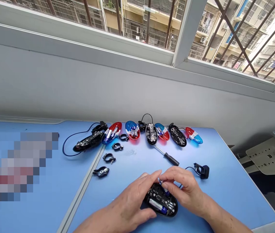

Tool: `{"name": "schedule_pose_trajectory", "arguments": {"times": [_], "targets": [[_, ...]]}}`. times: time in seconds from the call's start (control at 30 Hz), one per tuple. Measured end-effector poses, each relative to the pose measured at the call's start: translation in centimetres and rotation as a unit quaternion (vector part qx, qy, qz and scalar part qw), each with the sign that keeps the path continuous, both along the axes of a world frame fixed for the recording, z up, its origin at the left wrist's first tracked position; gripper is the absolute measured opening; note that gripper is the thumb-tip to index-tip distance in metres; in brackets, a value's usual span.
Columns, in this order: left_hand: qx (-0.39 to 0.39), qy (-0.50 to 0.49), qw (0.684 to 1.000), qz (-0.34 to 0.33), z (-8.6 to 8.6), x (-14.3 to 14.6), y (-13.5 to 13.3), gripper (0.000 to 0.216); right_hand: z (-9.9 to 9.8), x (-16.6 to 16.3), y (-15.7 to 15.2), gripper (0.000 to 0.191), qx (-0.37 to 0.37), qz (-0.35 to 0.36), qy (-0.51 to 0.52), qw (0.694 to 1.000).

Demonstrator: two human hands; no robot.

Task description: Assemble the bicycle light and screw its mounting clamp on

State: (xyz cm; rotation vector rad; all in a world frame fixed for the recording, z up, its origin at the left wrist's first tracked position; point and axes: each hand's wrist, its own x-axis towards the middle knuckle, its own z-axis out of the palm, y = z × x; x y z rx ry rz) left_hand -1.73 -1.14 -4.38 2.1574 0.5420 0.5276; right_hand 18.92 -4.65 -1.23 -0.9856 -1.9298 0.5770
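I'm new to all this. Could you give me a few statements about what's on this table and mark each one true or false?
1. The left hand is at the black casing. True.
2. The right hand holds the screwdriver. False: the screwdriver lies on the table, and the right fingers are at the casing.
3. Four clamps lie left of the screwdriver. True.
4. The red-and-blue covers are stacked in a pile. False: they lie spread out near the wall.
5. A battery lies in the casing. True.
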Motion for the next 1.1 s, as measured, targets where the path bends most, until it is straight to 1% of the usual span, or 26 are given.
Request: {"name": "schedule_pose_trajectory", "arguments": {"times": [0.13, 0.23, 0.4, 0.53, 0.63, 0.7, 0.87, 1.1], "targets": [[-0.001, 0.001, 1.000, 0.010, -0.2, 0.1, -0.1, 0.108, 0.0, -0.1, 0.0, 0.024, 0.007, 0.014, -0.011, 1.000], [-0.006, -0.004, 1.000, 0.010, 0.3, 0.2, -0.1, 0.109, -0.2, -0.3, 0.0, 0.026, 0.028, 0.016, -0.025, 0.999], [0.014, -0.009, 1.000, 0.021, 0.9, 0.1, -0.2, 0.112, -0.6, -0.5, -0.1, 0.024, 0.059, 0.005, -0.034, 0.998], [0.015, -0.003, 1.000, 0.023, 0.6, 0.1, -0.3, 0.117, -0.5, -0.7, -0.2, 0.024, 0.057, -0.008, -0.062, 0.996], [0.004, 0.005, 1.000, 0.030, 0.1, 0.2, -0.3, 0.119, -0.4, -0.8, -0.3, 0.017, 0.055, -0.009, -0.079, 0.995], [-0.004, 0.009, 0.999, 0.033, -0.2, 0.2, -0.3, 0.119, -0.4, -0.8, -0.3, 0.015, 0.057, -0.004, -0.081, 0.995], [-0.010, 0.023, 0.999, 0.037, -0.4, 0.1, -0.2, 0.112, -0.6, -0.7, -0.3, 0.022, 0.054, 0.000, -0.071, 0.996], [0.007, 0.017, 0.999, 0.030, -0.3, 0.1, -0.3, 0.103, -0.5, -0.8, -0.3, 0.018, 0.050, 0.006, -0.084, 0.995]]}}
